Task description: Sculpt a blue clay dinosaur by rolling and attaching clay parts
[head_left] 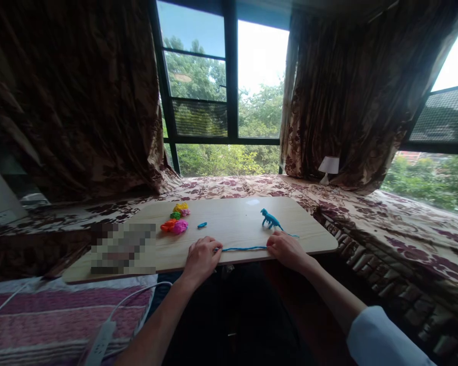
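A thin blue strand of modelling clay [244,248] runs nearly straight along the table's near edge between my hands. My left hand [203,255] is closed at its left end, with fingertips pinched on it. At the other end, my right hand [288,249] pinches the strand too. Just beyond my right hand a blue clay animal figure [270,219] stands on its legs. A thin blue piece [292,235] shows past my right knuckles; whether it joins the figure is hidden. One small blue clay bit [202,224] lies beyond my left hand.
Yellow [180,207], green [175,215], orange [168,225] and pink [180,226] clay lumps sit at the left of the wooden table [229,211]. A blurred-out patch covers its left end. A power strip [101,343] lies lower left; a small lamp [329,165] stands at back right.
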Demonstrator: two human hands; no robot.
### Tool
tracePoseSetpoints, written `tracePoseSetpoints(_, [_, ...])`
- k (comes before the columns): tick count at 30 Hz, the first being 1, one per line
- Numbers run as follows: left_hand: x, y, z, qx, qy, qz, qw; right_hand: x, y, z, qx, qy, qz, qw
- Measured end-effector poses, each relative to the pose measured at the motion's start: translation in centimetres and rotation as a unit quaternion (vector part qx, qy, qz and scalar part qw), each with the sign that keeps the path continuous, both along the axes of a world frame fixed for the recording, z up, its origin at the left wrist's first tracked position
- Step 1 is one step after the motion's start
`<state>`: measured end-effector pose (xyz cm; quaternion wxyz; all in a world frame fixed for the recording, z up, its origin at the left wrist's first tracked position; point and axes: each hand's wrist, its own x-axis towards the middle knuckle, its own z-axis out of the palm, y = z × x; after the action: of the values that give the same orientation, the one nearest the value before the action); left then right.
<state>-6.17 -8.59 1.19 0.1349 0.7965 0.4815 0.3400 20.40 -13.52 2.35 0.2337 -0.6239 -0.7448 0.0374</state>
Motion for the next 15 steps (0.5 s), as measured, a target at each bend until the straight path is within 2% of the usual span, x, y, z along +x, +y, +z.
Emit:
tracePoseSetpoints(3, [0.2,0.1,0.5,-0.033,-0.086,-0.006,0.996,0.3,0.0,0.0,0.014,0.081,-0.001,0.997])
tracePoseSetpoints(6, [0.1,0.1,0.9,-0.08,-0.189,-0.018,0.979,0.6,0.0,0.5,0.021,0.194,0.013,0.981])
tracePoseSetpoints(11, [-0.4,-1.1,1.8,-0.152,-0.352,-0.041,0.923,0.7,-0.5,1.8,0.006,0.401,0.058,0.914])
tracePoseSetpoints(13, [-0.3,-1.8,2.2,-0.201,-0.444,-0.063,0.871,0.4,-1.0,2.0,-0.002,0.472,0.073,0.879])
tracePoseSetpoints(15, [0.0,-2.4,2.4,-0.267,-0.571,-0.088,0.771,-0.1,-1.7,1.8,-0.009,0.533,0.084,0.842])
